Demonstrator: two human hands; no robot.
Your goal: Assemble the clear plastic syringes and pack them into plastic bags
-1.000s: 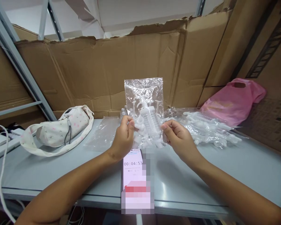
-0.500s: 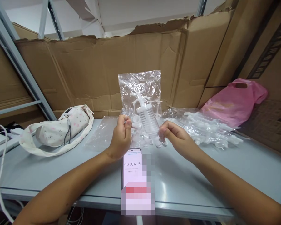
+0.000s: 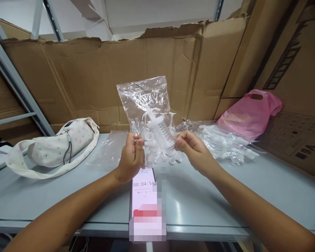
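Between both hands, a clear plastic bag (image 3: 144, 91) is held up above the table, leaning slightly to the left. Inside it shows a ribbed, see-through cylinder (image 3: 163, 134) with a white collar and a narrow white stem. White plastic pieces (image 3: 150, 143) surround the cylinder; their exact kind is unclear. My left hand (image 3: 131, 154) pinches the bag's lower left edge, thumb pressed to curled fingers. At the lower right edge, my right hand (image 3: 195, 147) grips the bag between thumb and fingers.
Below the hands lies a phone (image 3: 143, 189) showing a running timer. At left are a white patterned pouch (image 3: 60, 145) and a flat clear bag (image 3: 107, 148). Bagged white parts (image 3: 225, 143) and a pink bag (image 3: 248, 113) lie at right. Cardboard (image 3: 94, 77) walls the back.
The bag has tilted further left, and the cylinder inside leans more. Both hands keep their grip. The whole view has shifted a little, so the surroundings sit further left.
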